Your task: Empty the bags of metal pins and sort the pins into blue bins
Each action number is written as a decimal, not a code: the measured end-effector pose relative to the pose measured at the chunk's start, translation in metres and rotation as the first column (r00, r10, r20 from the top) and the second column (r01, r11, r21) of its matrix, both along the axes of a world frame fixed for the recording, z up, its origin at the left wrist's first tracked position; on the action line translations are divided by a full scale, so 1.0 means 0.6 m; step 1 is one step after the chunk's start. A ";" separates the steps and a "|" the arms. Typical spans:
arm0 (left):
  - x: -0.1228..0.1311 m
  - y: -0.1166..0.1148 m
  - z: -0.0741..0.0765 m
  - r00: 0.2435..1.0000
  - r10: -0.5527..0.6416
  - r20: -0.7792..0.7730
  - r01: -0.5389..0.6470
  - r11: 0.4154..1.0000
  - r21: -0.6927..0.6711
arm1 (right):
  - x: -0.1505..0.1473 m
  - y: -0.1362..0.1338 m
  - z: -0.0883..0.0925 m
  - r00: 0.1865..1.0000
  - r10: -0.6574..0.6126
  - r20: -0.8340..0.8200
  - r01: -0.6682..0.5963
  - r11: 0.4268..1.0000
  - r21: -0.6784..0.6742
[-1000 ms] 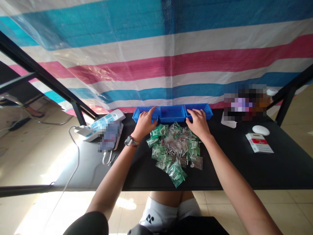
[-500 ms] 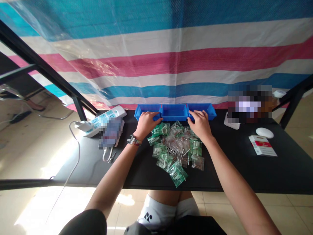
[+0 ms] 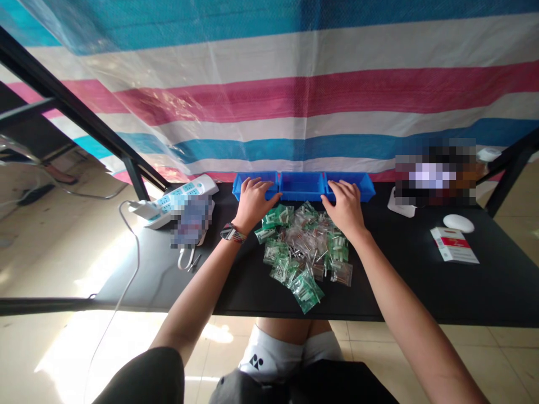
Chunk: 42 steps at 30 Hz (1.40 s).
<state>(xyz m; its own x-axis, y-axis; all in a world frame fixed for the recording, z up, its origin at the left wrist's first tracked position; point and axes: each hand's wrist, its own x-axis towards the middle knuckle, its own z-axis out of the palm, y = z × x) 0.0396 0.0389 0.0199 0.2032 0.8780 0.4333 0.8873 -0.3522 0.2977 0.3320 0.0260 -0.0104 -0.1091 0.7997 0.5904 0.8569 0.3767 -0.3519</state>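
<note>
Three blue plastic bins (image 3: pixel 302 186) stand joined in a row at the far side of the black table (image 3: pixel 421 286). My left hand (image 3: pixel 254 200) rests on the front rim of the left bin, fingers spread over its edge. My right hand (image 3: pixel 345 203) lies the same way on the front rim of the right bin. Between and just below both hands spreads a heap of small clear and green plastic bags (image 3: pixel 305 249) holding small parts. A watch and a bracelet (image 3: pixel 233 233) sit on my left wrist.
A white power strip (image 3: pixel 174 201) with a cable lies at the left, beside a blurred object (image 3: pixel 191 221). At the right are a white mouse (image 3: pixel 458 223), a red-and-white box (image 3: pixel 453 246) and a blurred item (image 3: pixel 433 171). A striped tarp hangs behind.
Both hands have stayed on the bins' front rims, and the row of bins has shifted slightly away from me. The view has tilted a little.
</note>
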 end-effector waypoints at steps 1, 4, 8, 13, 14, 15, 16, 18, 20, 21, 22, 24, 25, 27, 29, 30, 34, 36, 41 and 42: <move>0.001 -0.011 0.006 1.000 0.005 0.010 -0.006 1.000 0.022 | 0.003 -0.007 0.008 1.000 0.002 -0.028 -0.002 1.000 0.003; -0.001 -0.061 0.028 0.991 -0.121 0.051 0.119 0.992 0.031 | 0.011 -0.057 0.036 0.990 0.051 -0.134 -0.051 0.999 0.004; -0.008 -0.142 0.039 0.855 -0.518 0.016 0.513 0.840 -0.176 | -0.004 -0.198 0.056 0.955 0.249 -0.158 -0.262 0.963 -0.063; 0.001 -0.197 0.010 0.759 -0.649 -0.056 0.603 0.732 -0.316 | -0.060 -0.360 0.019 0.945 0.326 0.036 -0.312 0.927 -0.209; 0.005 -0.201 0.003 0.754 -0.653 -0.073 0.603 0.731 -0.320 | -0.067 -0.372 0.008 0.957 0.285 0.048 -0.267 0.936 -0.228; 0.008 -0.203 -0.002 0.754 -0.650 -0.090 0.597 0.736 -0.320 | -0.072 -0.375 -0.002 0.969 0.239 0.060 -0.219 0.947 -0.235; 0.012 -0.205 -0.007 0.760 -0.641 -0.106 0.585 0.746 -0.317 | -0.073 -0.371 -0.010 0.978 0.200 0.066 -0.180 0.955 -0.234; 0.020 -0.208 -0.014 0.782 -0.609 -0.132 0.552 0.776 -0.306 | -0.067 -0.349 -0.021 0.984 0.166 0.071 -0.146 0.963 -0.226; 0.028 -0.212 -0.019 0.807 -0.571 -0.151 0.514 0.805 -0.296 | -0.052 -0.317 -0.025 0.977 0.197 0.085 -0.174 0.959 -0.226; 0.032 -0.216 -0.022 0.822 -0.547 -0.156 0.492 0.822 -0.289 | -0.043 -0.300 -0.025 0.969 0.225 0.099 -0.198 0.953 -0.227; 0.037 -0.219 -0.024 0.840 -0.519 -0.156 0.466 0.839 -0.281 | -0.034 -0.283 -0.024 0.958 0.262 0.117 -0.230 0.944 -0.236; 0.048 -0.227 -0.030 0.881 -0.450 -0.145 0.405 0.877 -0.260 | -0.016 -0.253 -0.021 0.929 0.342 0.144 -0.299 0.919 -0.257; 0.053 -0.231 -0.032 0.900 -0.415 -0.136 0.374 0.893 -0.250 | -0.008 -0.240 -0.020 0.914 0.379 0.148 -0.331 0.904 -0.270; 0.062 -0.236 -0.037 0.926 -0.358 -0.120 0.325 0.917 -0.233 | 0.006 -0.218 -0.016 0.889 0.433 0.149 -0.379 0.878 -0.292; 0.068 -0.238 -0.041 0.939 -0.324 -0.112 0.295 0.930 -0.218 | 0.014 -0.203 -0.013 0.875 0.462 0.142 -0.406 0.862 -0.305; 0.070 -0.238 -0.042 0.944 -0.311 -0.112 0.283 0.935 -0.212 | 0.017 -0.198 -0.011 0.875 0.466 0.134 -0.412 0.860 -0.301; 0.072 -0.232 -0.046 0.952 -0.282 -0.121 0.254 0.945 -0.206 | 0.014 -0.194 -0.004 0.902 0.431 0.035 -0.416 0.886 -0.208; 0.071 -0.227 -0.045 0.952 -0.282 -0.116 0.257 0.947 -0.192 | 0.009 -0.195 -0.002 0.911 0.411 -0.043 -0.412 0.898 -0.154; 0.069 -0.214 -0.028 0.950 -0.312 -0.035 0.304 0.942 -0.142 | -0.004 -0.191 0.007 0.888 0.352 -0.295 -0.402 0.907 -0.129; 0.068 -0.211 -0.022 0.945 -0.328 0.001 0.326 0.937 -0.126 | -0.007 -0.189 0.011 0.873 0.328 -0.360 -0.404 0.901 -0.157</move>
